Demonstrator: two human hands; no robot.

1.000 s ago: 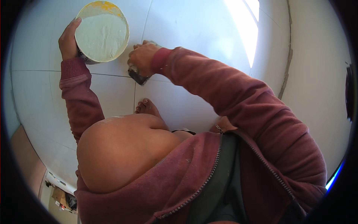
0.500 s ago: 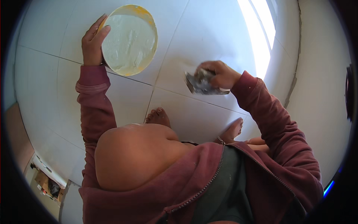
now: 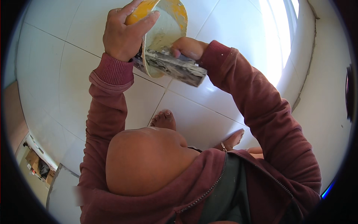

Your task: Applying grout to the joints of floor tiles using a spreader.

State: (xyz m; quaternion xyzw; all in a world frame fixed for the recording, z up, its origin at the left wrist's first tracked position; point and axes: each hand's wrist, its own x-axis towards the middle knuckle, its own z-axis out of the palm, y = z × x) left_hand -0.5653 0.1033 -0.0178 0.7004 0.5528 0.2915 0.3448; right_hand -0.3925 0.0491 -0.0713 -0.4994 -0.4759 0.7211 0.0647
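Note:
My left hand (image 3: 123, 33) grips the wall of a round bucket (image 3: 182, 16), yellow inside and smeared with paste, its mouth tilted toward the right. A pale, creamy plaster paste (image 3: 166, 26) fills part of it. In my right hand (image 3: 189, 47) is a plastering trowel (image 3: 179, 68), its long flat blade crusted with grey and whitish residue. One end of the blade reaches inside the bucket's lower rim; the other sticks out to the right. My right fingers are partly hidden behind the trowel.
Large white tiles (image 3: 190, 119) with dark joints lie under my bare feet (image 3: 163, 120). A white wall (image 3: 328, 86) rises on the right, with a rough gap along its base. Bright light falls on the far right tiles. Boxes (image 3: 34, 160) show at the lower left.
The trowel has moved left and into the bucket's mouth. My left hand has brought the bucket to the right and tipped it over further toward the trowel.

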